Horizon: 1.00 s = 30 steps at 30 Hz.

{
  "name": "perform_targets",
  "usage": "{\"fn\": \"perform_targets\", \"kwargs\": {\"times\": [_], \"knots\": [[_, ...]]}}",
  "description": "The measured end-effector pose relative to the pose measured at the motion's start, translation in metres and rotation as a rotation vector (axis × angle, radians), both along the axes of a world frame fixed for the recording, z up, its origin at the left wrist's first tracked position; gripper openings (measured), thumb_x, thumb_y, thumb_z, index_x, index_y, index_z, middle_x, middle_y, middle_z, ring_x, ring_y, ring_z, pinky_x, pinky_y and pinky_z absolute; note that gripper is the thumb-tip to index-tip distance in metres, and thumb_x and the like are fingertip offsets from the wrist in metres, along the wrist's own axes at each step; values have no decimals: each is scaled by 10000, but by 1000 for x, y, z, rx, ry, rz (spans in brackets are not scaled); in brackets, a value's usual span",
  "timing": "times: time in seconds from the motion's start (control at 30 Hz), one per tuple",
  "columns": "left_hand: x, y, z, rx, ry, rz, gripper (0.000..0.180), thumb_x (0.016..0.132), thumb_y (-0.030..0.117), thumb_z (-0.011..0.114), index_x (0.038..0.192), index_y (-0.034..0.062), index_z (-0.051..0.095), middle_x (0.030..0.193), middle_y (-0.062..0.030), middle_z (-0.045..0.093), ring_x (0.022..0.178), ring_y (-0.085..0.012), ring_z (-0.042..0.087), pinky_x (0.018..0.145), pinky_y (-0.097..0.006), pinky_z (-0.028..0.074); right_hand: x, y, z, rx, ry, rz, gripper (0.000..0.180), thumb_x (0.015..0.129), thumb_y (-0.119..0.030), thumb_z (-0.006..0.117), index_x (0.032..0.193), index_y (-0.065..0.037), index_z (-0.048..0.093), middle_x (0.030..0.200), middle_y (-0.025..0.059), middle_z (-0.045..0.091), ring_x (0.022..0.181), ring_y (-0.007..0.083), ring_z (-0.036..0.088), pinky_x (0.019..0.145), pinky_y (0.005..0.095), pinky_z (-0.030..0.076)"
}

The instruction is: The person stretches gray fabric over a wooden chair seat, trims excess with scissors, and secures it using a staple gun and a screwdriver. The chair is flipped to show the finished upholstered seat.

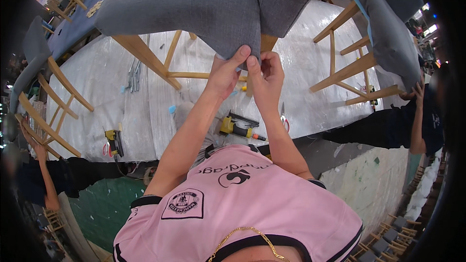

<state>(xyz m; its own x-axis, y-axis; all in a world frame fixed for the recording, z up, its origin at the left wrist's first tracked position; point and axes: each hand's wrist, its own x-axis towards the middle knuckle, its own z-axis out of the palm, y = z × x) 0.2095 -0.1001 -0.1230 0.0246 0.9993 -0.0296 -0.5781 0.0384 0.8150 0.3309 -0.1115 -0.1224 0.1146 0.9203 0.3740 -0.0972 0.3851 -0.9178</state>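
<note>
We pinch the grey fabric [204,5] corner above us. Our left hand [224,73] and right hand [266,75] grip it, fingers closed.

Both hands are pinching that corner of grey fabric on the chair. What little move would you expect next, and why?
Probably pulling the grey fabric corner tight and folding it under the seat. The left hand and right hand pinch its loose tip beside the wooden chair frame, while the yellow staple gun lies untouched on the table below.

grey chair fabric [194,5], pale wooden legs [145,53], pink shirt [242,204]
</note>
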Motion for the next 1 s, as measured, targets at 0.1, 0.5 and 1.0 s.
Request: {"fn": "perform_targets", "kwargs": {"times": [0.1, 0.5, 1.0], "knots": [[-4, -3, 0, -40, 41, -26, 724, 878, 477, 813, 1425, 88, 543, 1352, -73, 649, 1205, -174, 627, 967, -351, 524, -3, -1, -5, -189, 266, 223, 279, 974, -295, 764, 930, -46, 646, 953, 3, 658, 801, 90, 574, 759, 253, 476], [-19, -5, 20, -44, 170, -167, 691, 912, 465, 776, 1376, -12, 590, 1262, -141, 685, 1058, -182, 696, 780, -265, 604, -22, -18, 10, -597, 972, 632, 277, 1089, -422, 533, 1134, -157, 604, 782, -66, 536, 598, 39, 426, 544, 239, 363], [-22, -2, 15, -27, 149, -150, 646, 837, 471, 853, 1233, -4, 665, 1063, -102, 716, 1019, -215, 688, 902, -349, 538, -1, -11, 0, -243, 7, 264, 437, 1086, -346, 522, 1242, 50, 623, 1075, 90, 689, 618, 92, 555, 536, 290, 443]]}}
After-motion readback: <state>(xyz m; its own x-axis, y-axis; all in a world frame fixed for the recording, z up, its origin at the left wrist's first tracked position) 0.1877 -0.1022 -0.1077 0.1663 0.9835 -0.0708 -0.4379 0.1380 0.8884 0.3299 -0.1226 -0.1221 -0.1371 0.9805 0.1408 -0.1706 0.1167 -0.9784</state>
